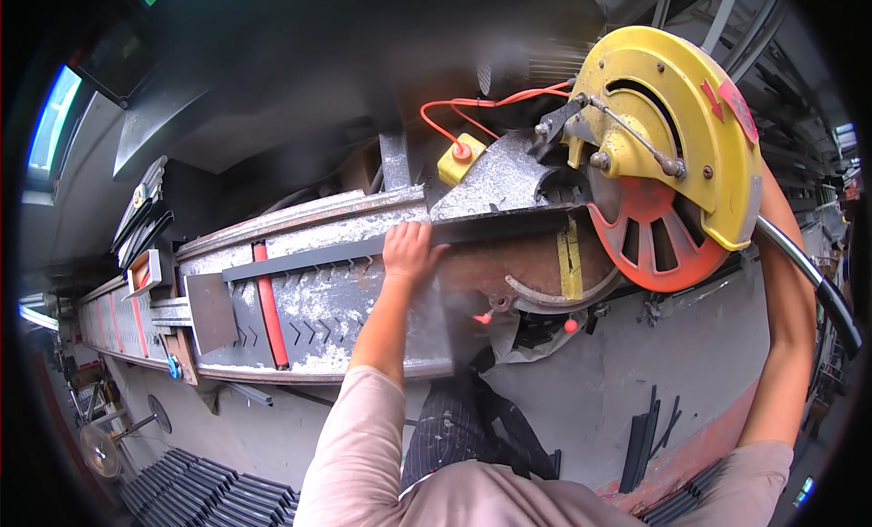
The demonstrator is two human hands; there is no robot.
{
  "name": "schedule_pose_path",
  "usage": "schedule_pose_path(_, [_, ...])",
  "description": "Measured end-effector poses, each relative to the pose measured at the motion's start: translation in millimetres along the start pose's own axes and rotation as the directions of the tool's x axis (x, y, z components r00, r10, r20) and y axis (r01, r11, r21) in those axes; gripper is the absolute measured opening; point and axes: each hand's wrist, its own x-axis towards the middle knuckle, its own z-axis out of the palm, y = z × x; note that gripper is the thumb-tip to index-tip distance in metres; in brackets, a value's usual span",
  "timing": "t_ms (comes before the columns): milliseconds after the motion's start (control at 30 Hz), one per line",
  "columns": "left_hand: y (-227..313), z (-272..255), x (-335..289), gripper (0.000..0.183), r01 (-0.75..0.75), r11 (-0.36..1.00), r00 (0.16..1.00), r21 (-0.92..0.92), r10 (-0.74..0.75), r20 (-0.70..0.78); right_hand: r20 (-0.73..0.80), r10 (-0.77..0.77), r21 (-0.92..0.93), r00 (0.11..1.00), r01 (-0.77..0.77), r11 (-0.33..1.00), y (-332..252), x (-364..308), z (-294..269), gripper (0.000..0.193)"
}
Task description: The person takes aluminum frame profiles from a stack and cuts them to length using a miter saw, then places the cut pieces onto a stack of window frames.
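Bar (313, 256): dark grey, long and narrow, lying lengthwise on the saw bed (320, 300), under your left hand. Its left end is right by the upper corner of the brown plate (210, 313); you cannot tell whether they touch. A dark strip runs on past your hand toward the saw, but whether it is all bar is unclear.
Left hand (411, 252): laid over the bar, fingers together and reaching across it, thumb spread to the right. You cannot tell whether it clamps the bar or only presses on it.
Right hand: hidden behind the yellow guard; you cannot tell its grip. Your right forearm (783, 309) reaches up on the saw's right side, beside the black-and-silver tube (811, 265).
Saw: yellow guard (731, 186) on top, with a spoked orange-red cover (629, 245) below it, both to the right of your left hand.
Box: yellow, with a red button (462, 152) on it and an orange cable (445, 104) looping near it, beyond the bed.
Bed: scuffed with white, printed with dark chevrons and crossed by a red strip (270, 306) that passes beneath the bar.
Tape: yellow strip (569, 261) near the curved metal rail (559, 300).
Floor: dark lengths (643, 436) on the right, stacked profiles (213, 491) at lower left.
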Motion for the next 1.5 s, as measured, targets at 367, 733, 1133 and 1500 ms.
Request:
schedule_pose_path(367, [-9.5, -1.5, -14.8, 0.048, 0.024, 1.000, 1.000, -0.004, -0.024, 0.005, -0.026, -0.081, -0.015, 0.996, 0.080, 0.997, -3.9, -16.2, -4.4, 0.046])
schedule_pose_path(733, [11.4, 15.8, 5.5, 0.048, -0.016, 1.000, 1.000, -0.021, 0.015, -0.025, -0.039, 0.242, -0.657, 0.970, -0.207, 0.725, -201.9, -297.0, -0.6, 0.068])
schedule_pose_path(1133, [-7.8, 10.8, -9.0, 0.050, -0.040, 0.992, 0.999, 0.119, 0.038, 0.022, -0.428, 0.316, -0.246, 0.847, -0.446, 0.861, -23.6, -373.9, 87.1, 0.059])
schedule_pose_path(1500, [0.2, 12.8, -3.5, 0.043, -0.040, 0.991, 0.999, 0.125, 0.037, 0.029, -0.363, 0.573, 0.120, 0.735, -0.573, 0.811, 116.7, -384.4, 138.9, 0.022])
